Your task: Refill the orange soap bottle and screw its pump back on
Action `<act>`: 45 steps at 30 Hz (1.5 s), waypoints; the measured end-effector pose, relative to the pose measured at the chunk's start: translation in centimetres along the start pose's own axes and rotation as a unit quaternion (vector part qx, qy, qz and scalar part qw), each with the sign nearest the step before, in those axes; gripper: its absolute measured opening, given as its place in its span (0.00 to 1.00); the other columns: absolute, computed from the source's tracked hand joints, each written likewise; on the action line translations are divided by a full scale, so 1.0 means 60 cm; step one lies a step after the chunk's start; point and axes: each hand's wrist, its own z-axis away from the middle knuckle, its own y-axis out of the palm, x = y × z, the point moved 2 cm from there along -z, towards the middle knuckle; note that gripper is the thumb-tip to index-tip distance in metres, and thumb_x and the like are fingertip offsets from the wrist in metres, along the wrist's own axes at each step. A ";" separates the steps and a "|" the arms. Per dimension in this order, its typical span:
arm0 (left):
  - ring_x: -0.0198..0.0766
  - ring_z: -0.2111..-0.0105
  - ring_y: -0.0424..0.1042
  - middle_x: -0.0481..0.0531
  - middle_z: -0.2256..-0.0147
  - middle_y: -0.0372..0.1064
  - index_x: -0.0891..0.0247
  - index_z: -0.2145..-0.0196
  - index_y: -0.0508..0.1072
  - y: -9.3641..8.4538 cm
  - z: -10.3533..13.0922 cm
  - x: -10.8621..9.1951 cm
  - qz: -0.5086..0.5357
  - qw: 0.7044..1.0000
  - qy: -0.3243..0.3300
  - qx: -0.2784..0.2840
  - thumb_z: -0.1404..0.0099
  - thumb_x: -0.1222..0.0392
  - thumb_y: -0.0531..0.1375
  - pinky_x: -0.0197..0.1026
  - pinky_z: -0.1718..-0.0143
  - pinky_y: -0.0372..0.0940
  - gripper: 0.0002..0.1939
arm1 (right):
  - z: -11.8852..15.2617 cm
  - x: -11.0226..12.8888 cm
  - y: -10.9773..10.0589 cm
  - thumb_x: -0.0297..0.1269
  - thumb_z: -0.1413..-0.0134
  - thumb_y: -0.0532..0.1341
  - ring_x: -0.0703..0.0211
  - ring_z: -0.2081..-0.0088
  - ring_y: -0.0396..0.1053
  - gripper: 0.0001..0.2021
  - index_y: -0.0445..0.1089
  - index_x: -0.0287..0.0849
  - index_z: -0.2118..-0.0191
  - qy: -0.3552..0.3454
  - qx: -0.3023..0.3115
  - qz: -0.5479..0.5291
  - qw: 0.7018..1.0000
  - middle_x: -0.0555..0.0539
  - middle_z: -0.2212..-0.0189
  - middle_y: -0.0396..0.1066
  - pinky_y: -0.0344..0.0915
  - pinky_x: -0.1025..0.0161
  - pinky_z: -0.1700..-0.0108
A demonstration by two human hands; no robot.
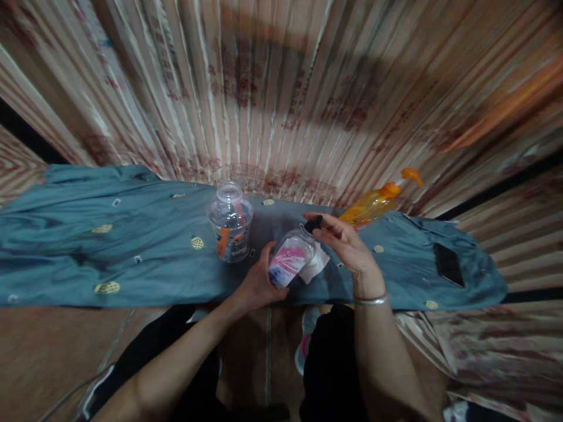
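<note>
My left hand (259, 281) is wrapped round the lower part of a clear bottle (288, 262) with a pink and blue label. The bottle leans, its neck toward the upper right. At the neck, my right hand (343, 240) pinches a black cap (314, 224) between thumb and fingers. Whether the cap is still on the neck or just off it, I cannot tell. Behind the bottle, a crumpled white tissue (315, 265) lies on the cloth. To the left stands a clear, wide plastic jar (230, 220) with an orange print and an uncapped mouth.
A yellow pump bottle (372, 205) with an orange head stands tilted in view behind my right hand. A dark phone (448, 265) lies at the right end of the blue-green cloth (153, 252). Striped curtains (272, 88) hang close behind the table.
</note>
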 end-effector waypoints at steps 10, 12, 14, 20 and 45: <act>0.53 0.56 0.81 0.58 0.51 0.80 0.64 0.28 0.53 -0.002 0.001 -0.004 -0.006 1.000 -0.008 -0.002 0.54 0.60 0.75 0.53 0.51 0.74 0.60 | -0.010 -0.009 0.001 0.60 0.57 0.81 0.51 0.54 0.78 0.25 0.81 0.47 0.61 0.011 -0.021 0.041 0.999 0.48 0.61 0.83 0.73 0.50 0.41; 0.53 0.57 0.81 0.58 0.51 0.80 0.64 0.28 0.53 -0.004 0.002 -0.006 -0.005 1.000 -0.009 0.001 0.54 0.60 0.75 0.53 0.51 0.74 0.60 | -0.007 -0.005 -0.002 0.57 0.54 0.80 0.50 0.51 0.79 0.25 0.83 0.47 0.55 0.017 0.001 0.022 1.000 0.47 0.56 0.84 0.74 0.51 0.43; 0.53 0.56 0.81 0.58 0.51 0.80 0.64 0.28 0.53 -0.005 0.002 -0.008 -0.004 1.000 -0.011 0.003 0.54 0.59 0.74 0.53 0.51 0.74 0.60 | -0.003 -0.002 -0.004 0.55 0.52 0.80 0.49 0.48 0.79 0.25 0.83 0.48 0.51 0.019 0.013 0.006 1.000 0.45 0.52 0.84 0.74 0.52 0.42; 0.57 0.53 0.81 0.61 0.49 0.79 0.64 0.28 0.53 -0.005 0.003 -0.009 -0.005 1.000 -0.016 0.000 0.55 0.60 0.75 0.57 0.47 0.74 0.61 | 0.003 0.002 -0.002 0.55 0.50 0.79 0.45 0.41 0.78 0.25 0.83 0.50 0.49 0.006 0.017 -0.005 1.000 0.46 0.45 0.83 0.72 0.50 0.37; 0.55 0.51 0.80 0.60 0.48 0.77 0.64 0.27 0.52 -0.020 0.010 -0.032 -0.013 1.000 -0.011 0.022 0.52 0.60 0.74 0.56 0.45 0.74 0.59 | 0.004 -0.018 -0.083 0.46 0.49 0.75 0.45 0.48 0.80 0.18 0.84 0.50 0.52 -0.023 -0.104 0.105 0.989 0.46 0.50 0.85 0.75 0.48 0.41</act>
